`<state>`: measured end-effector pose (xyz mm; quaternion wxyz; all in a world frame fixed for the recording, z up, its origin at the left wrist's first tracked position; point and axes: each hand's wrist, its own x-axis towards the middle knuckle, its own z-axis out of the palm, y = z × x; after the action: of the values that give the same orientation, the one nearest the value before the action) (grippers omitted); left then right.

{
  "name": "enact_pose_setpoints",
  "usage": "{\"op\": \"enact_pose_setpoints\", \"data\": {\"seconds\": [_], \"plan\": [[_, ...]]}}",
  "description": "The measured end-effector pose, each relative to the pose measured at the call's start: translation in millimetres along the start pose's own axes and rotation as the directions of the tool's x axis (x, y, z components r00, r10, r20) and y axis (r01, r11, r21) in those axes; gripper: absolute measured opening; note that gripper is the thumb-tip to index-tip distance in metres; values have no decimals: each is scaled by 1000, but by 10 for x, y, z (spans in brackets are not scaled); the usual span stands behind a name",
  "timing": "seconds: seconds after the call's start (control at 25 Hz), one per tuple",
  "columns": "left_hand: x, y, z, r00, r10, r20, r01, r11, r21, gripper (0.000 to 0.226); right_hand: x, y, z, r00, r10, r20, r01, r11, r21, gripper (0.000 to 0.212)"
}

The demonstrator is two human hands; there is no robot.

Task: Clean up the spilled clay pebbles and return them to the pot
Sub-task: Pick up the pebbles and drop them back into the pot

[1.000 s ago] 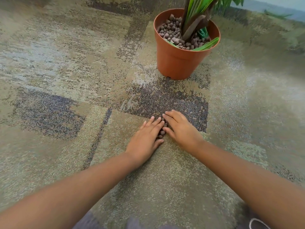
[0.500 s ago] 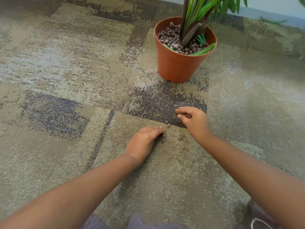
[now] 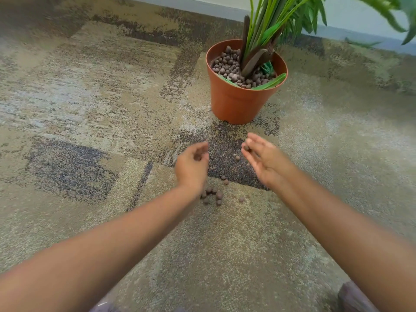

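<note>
In front of the orange plant pot (image 3: 238, 104), the left hand (image 3: 192, 168) hovers, fingers curled round a pebble (image 3: 198, 156). The right hand (image 3: 266, 162) pinches a second pebble (image 3: 247, 147) between thumb and fingertips. Spilled clay pebbles (image 3: 213, 195) lie on the carpet (image 3: 90, 104) farther from the pot.

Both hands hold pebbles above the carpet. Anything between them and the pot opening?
Nothing visible lies on the carpet between the left hand, the right hand and the pot. In the pot, the plant stems fill the middle and right, and a leaf lies along the near rim; the left part is open.
</note>
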<state>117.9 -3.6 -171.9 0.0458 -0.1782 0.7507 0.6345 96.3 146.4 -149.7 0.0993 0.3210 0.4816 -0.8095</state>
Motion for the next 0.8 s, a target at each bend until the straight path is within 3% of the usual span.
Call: {"op": "enact_pose_setpoints", "data": {"seconds": [0.16,0.28,0.32,0.36,0.44,0.56,0.64,0.72,0.8], "plan": [[441,970,89,952,303,38,-303,953,-7,32,91,-772,490,923,-334,191,366,915,-170,30],[779,1606,276,934,332,130,-332,943,-21,42,225,-1293,779,869,-475,139,488,775,-403,28],[857,1725,321,939,308,155,-312,950,2,47,286,-1394,792,840,-525,140,495,635,-593,31],[935,1754,339,944,292,156,-300,953,32,51,341,-1440,760,796,-579,177,475,416,-775,34],[980,1580,252,930,343,133,-359,925,124,54,349,-1366,612,684,-654,324,461,42,-886,37],[757,846,0,859,431,278,-506,798,326,56,290,-859,194,632,-554,542,568,-144,-810,45],[502,272,-198,819,310,484,-542,697,470,65,224,-380,-220,677,-328,659,601,-272,-752,56],[290,-219,-379,782,157,603,-572,567,593,69,187,5,-609,736,-94,670,583,-413,-699,61],[99,-601,-451,781,138,610,-596,456,661,64,239,219,-799,790,5,613,552,-440,-708,62]]}}
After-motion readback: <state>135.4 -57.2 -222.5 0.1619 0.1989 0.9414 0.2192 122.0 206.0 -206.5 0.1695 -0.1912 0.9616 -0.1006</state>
